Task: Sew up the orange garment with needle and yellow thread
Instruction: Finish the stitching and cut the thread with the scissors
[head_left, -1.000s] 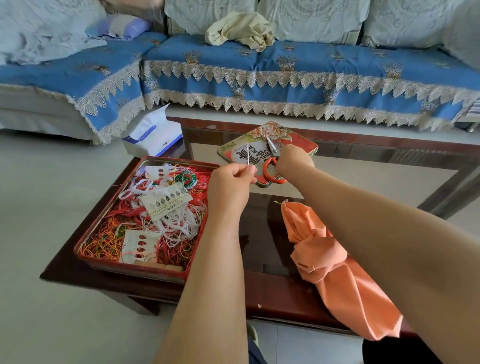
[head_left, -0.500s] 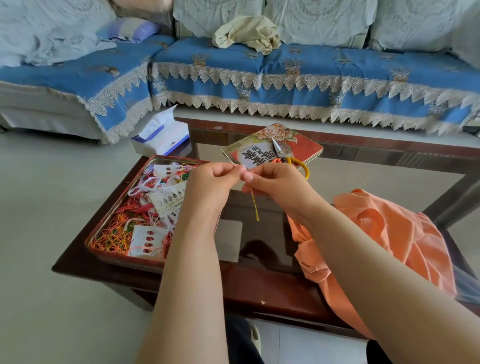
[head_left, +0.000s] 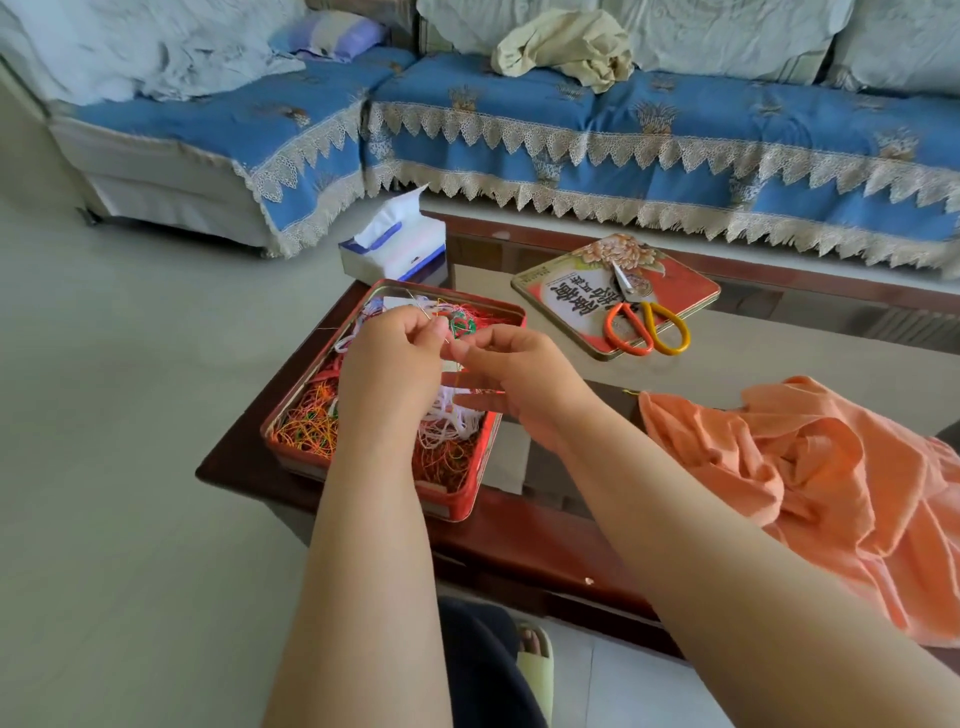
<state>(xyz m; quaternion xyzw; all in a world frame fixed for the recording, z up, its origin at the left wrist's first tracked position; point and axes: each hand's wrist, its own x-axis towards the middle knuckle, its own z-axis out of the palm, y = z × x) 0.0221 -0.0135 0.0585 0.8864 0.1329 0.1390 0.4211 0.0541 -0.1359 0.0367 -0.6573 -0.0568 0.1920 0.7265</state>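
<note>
Orange garment (head_left: 810, 483) heaped on the right of the surface (head_left: 519, 540), untouched; both hands over the red thread tin (head_left: 457, 493).
I see my left hand (head_left: 389, 358) with fingers curled, pinching a thin needle (head_left: 423, 310) that sticks up and away from the fingertips. My right hand (head_left: 519, 374) sits just beside it, thumb and forefinger pinched together on what looks like the yellow thread (head_left: 448, 340); the strand is too fine to trace further. Tin holds tangled orange, red, green and white threads. Tin lid (head_left: 680, 291) lies farther back with scissors (head_left: 641, 322) resting on it. Tissue pack (head_left: 395, 249) behind the tin.
</note>
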